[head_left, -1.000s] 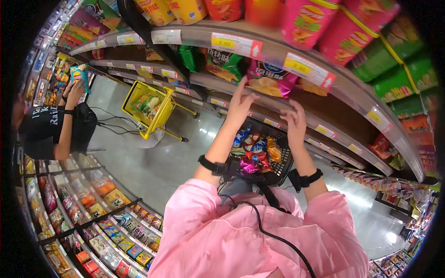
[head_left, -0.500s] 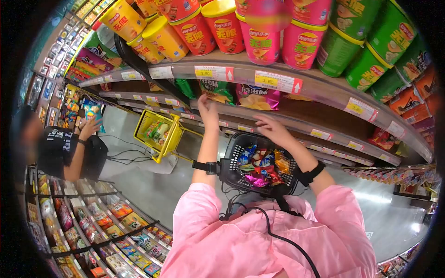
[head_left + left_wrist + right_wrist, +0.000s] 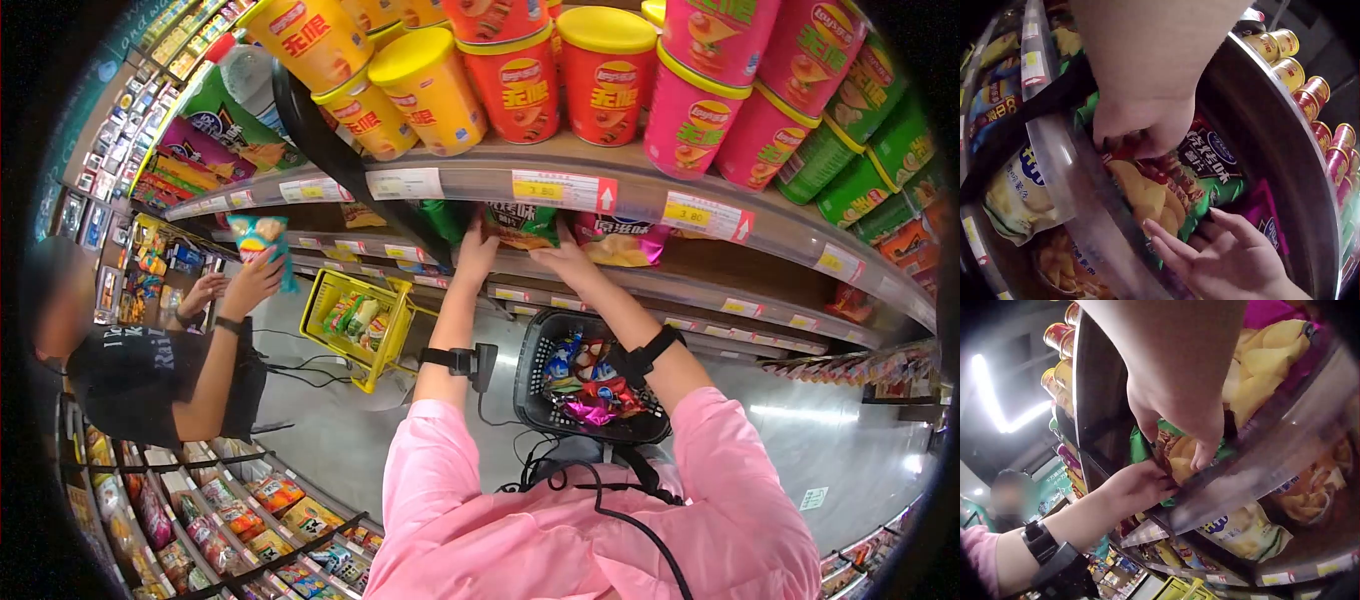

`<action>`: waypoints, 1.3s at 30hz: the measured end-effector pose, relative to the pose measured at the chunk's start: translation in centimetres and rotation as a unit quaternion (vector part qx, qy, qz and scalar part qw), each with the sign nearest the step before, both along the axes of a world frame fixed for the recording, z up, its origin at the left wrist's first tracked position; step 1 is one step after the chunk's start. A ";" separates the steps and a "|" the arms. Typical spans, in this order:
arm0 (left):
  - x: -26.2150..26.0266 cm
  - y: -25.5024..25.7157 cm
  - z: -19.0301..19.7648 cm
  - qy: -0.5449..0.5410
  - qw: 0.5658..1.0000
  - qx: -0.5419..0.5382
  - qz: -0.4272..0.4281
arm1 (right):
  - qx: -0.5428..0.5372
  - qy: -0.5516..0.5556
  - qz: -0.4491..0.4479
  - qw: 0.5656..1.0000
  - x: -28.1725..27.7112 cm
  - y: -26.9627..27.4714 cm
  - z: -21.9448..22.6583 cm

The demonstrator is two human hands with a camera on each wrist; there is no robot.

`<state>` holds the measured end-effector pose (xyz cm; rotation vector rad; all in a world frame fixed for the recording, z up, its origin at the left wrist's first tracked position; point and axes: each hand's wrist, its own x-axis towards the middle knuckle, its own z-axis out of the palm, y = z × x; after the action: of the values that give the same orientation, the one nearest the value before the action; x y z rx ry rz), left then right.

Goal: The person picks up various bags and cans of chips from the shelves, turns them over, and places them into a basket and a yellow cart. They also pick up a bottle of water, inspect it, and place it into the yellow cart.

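A green bag of potato chips (image 3: 525, 228) with a dark label stands on the shelf under the chip tubs. At its left end my left hand (image 3: 474, 256) grips the bag, the fingers curled at its edge in the left wrist view. The right hand (image 3: 568, 262) is at the bag's other end, with fairly straight fingers (image 3: 1169, 245) spread against its lower front. Right beside that hand is a purple bag of chips (image 3: 625, 242). Another green bag (image 3: 441, 218) sits left of the left hand, partly behind a black strap.
A black basket (image 3: 531, 385) with several snack bags hangs in front of my body. Price tags line the shelf edge (image 3: 460, 182), with chip tubs (image 3: 600, 80) above. To the left, a person (image 3: 150, 370) holds a blue bag (image 3: 262, 245) near a yellow basket cart (image 3: 375, 345).
Both hands have moved in to the green bag of chips from either side, and the left hand has taken hold of it. The person at the left has lifted the blue bag higher.
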<state>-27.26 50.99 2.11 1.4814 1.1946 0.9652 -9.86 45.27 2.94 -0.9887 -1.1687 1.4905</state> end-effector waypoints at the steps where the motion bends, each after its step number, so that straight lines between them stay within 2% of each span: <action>1: 0.3 -0.4 0.9 -0.016 1.000 -0.021 0.012 | -0.004 0.005 -0.005 1.000 -0.1 -0.2 0.3; 2: 0.6 -0.7 1.4 -0.033 0.998 -0.042 0.023 | 0.012 -0.001 -0.008 1.000 -0.2 -0.6 0.7; 5: 0.1 -0.4 -0.5 -0.002 0.993 0.110 0.049 | 0.050 -0.013 -0.007 0.999 -0.4 -1.6 2.1; 8: -0.3 -3.1 2.5 0.019 0.995 0.064 0.076 | 0.013 -0.010 0.020 1.000 -0.1 -2.7 3.2; 10: -0.2 -6.2 3.8 -0.036 0.992 0.053 0.105 | -0.016 -0.024 0.048 0.998 0.2 -4.0 3.0; 11: 0.0 -7.5 3.9 -0.064 0.989 0.049 0.121 | -0.028 -0.032 0.062 0.997 0.6 -4.6 2.9; 12: -0.4 -8.6 3.4 -0.039 0.990 0.045 0.129 | -0.009 -0.046 0.059 0.997 0.8 -5.3 2.3; 14: -1.1 -11.0 0.9 0.014 0.989 0.031 0.145 | 0.025 -0.071 0.052 0.996 1.3 -7.6 0.4; 15: -1.1 -13.3 -0.6 0.026 0.989 -0.034 0.141 | 0.040 -0.165 0.055 0.984 2.2 -9.6 -0.5; 16: -1.1 -14.6 -3.1 -0.013 0.994 -0.003 0.111 | 0.064 -0.174 0.048 0.982 2.7 -11.0 -2.1; 18: -0.8 -17.7 -8.0 -0.011 0.995 -0.083 0.061 | 0.020 -0.209 0.053 0.976 4.1 -14.1 -2.9; 19: 0.0 -18.9 -9.4 -0.028 0.991 -0.126 0.046 | -0.014 -0.193 0.042 0.980 4.8 -15.6 -5.4; 20: 1.1 -20.5 -11.0 -0.044 0.983 -0.174 0.030 | -0.063 -0.226 0.056 0.971 5.9 -17.0 -7.8; 22: 3.4 -24.4 -14.1 -0.071 0.970 -0.234 0.002 | -0.119 -0.134 0.022 0.983 7.9 -20.4 -13.7; 24: 6.4 -27.0 -16.9 -0.096 0.967 -0.233 -0.027 | -0.075 -0.301 0.005 0.951 10.3 -23.6 -17.3; 25: 7.3 -28.5 -18.3 -0.066 0.950 -0.302 -0.044 | -0.137 -0.346 0.026 0.928 11.4 -25.0 -17.3; 26: 8.0 -29.9 -19.3 -0.034 0.925 -0.373 -0.061 | -0.036 -0.338 -0.009 0.940 12.5 -27.0 -21.4; 27: 9.7 -31.1 -16.8 -0.006 0.898 -0.436 -0.049 | -0.107 -0.332 0.016 0.937 13.6 -28.4 -21.5; 28: 9.5 -33.7 -26.2 0.008 0.910 -0.410 -0.062 | -0.178 -0.324 0.044 0.928 14.7 -30.0 -21.7; 30: 11.5 -37.1 -27.4 0.021 0.920 -0.382 -0.092 | -0.209 -0.311 0.013 0.927 16.4 -34.0 -26.4; 32: 13.2 -39.7 -29.1 0.039 0.925 -0.360 -0.116 | -0.266 -0.295 -0.024 0.917 17.5 -36.6 -27.6; 33: 14.1 -40.4 -28.9 0.047 0.928 -0.346 -0.129 | -0.309 -0.283 -0.045 0.907 18.1 -37.5 -26.8; 34: 14.9 -40.9 -28.7 0.105 0.929 -0.331 -0.131 | -0.350 -0.271 -0.067 0.894 18.6 -38.1 -26.0; 36: 16.2 -41.8 -27.9 0.219 0.919 -0.299 -0.136 | -0.373 -0.267 -0.109 0.882 19.6 -40.0 -28.8; 37: 16.7 -42.4 -28.9 0.168 0.924 -0.317 -0.134 | -0.386 -0.259 -0.123 0.877 20.2 -40.8 -30.6; 39: 17.3 -42.4 -26.7 0.191 0.910 -0.331 -0.161 | -0.404 -0.251 -0.152 0.867 20.9 -41.5 -31.3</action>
<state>-9.93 8.60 -24.59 1.2638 1.3198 0.0097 11.06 3.73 -28.39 -2.1293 -0.6294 1.5119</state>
